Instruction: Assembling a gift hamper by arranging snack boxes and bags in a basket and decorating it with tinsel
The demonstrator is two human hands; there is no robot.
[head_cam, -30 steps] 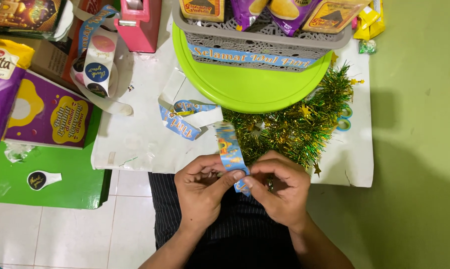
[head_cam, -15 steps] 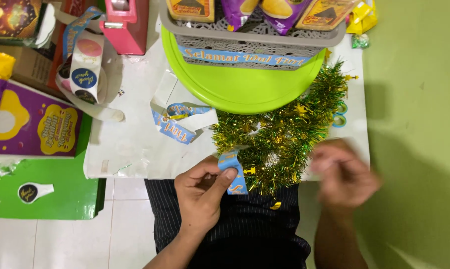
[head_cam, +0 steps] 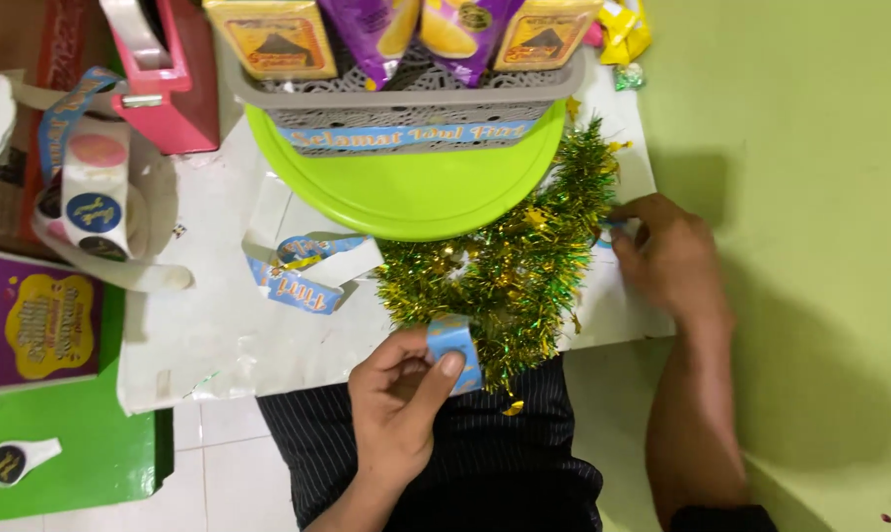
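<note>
While my left hand (head_cam: 398, 404) pinches the blue ribbon end (head_cam: 454, 347), tinsel garland (head_cam: 510, 266) lies just above it.
Right hand (head_cam: 667, 258) curls round the garland's far end, fingers closed, keeping it taut.

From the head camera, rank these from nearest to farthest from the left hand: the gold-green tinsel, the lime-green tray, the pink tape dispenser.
From the left hand:
1. Gold-green tinsel, just above and to its right, beside the blue ribbon piece in its grip.
2. Lime-green tray, farther up, under the grey basket.
3. Pink tape dispenser, far upper left corner.
</note>
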